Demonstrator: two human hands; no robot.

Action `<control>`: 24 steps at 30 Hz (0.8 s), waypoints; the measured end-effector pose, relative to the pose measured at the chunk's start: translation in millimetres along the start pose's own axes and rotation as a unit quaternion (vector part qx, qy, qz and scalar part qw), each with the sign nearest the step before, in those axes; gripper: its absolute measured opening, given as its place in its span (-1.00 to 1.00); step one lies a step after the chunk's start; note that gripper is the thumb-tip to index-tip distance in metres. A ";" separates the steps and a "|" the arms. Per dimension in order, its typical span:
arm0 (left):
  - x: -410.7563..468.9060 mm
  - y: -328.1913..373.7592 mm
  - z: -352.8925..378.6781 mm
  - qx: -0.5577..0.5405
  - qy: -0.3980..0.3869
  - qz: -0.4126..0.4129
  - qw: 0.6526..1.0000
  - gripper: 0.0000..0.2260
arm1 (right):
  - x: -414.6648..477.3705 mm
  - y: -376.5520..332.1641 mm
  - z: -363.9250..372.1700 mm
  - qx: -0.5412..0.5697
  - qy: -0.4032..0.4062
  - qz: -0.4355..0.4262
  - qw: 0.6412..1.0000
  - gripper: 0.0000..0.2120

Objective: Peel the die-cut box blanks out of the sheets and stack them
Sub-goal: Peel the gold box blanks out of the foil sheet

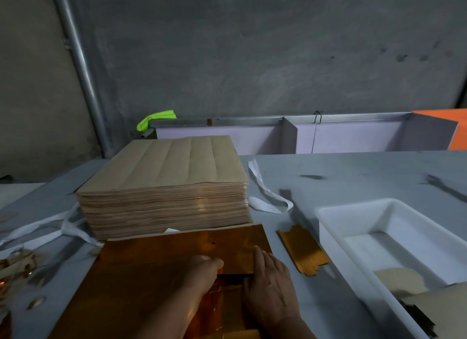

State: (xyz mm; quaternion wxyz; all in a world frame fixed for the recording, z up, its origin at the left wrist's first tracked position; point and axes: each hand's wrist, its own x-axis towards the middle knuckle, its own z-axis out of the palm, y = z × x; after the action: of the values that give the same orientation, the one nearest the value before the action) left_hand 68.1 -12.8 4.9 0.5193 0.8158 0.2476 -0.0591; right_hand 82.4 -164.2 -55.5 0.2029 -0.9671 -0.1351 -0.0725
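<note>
A shiny gold sheet (151, 258) lies flat on the grey table in front of me. My left hand (202, 270) presses down on it near the middle, fingers curled. My right hand (270, 280) rests beside it, fingers on a box blank (235, 250) that is part of the sheet's right side. A small stack of gold blanks (302, 253) lies on the table right of the sheet. Behind the sheet stands a tall pile of sheets (166, 187), brown side up.
A white plastic tub (353, 212) sits at the right with a brown scrap inside. White strapping bands (267, 194) trail beside the pile. Gold scraps (17, 268) lie at the left edge. A lavender partitioned bin (341, 139) runs along the wall.
</note>
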 end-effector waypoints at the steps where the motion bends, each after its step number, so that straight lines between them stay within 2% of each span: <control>1: 0.6 -0.6 -0.6 0.001 -0.003 -0.002 1.000 -0.89 | -0.1 0.1 0.4 0.003 -0.002 0.000 1.000 -0.35; 14: 1.5 -6.3 -15.2 -0.044 -0.001 0.026 0.999 -0.91 | -0.3 -3.2 -3.1 0.022 0.005 0.015 1.000 -0.31; 24: 1.2 -9.7 -25.1 -0.112 0.009 0.020 0.993 -0.91 | -6.8 -4.2 -12.2 0.038 0.051 -0.021 0.998 -0.33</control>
State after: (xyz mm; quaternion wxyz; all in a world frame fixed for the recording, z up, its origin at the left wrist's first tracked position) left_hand 60.6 12.9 8.0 0.6063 0.7576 0.2414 -0.0131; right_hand 73.6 -167.1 -44.3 0.2445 -0.9508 -0.1471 -0.1208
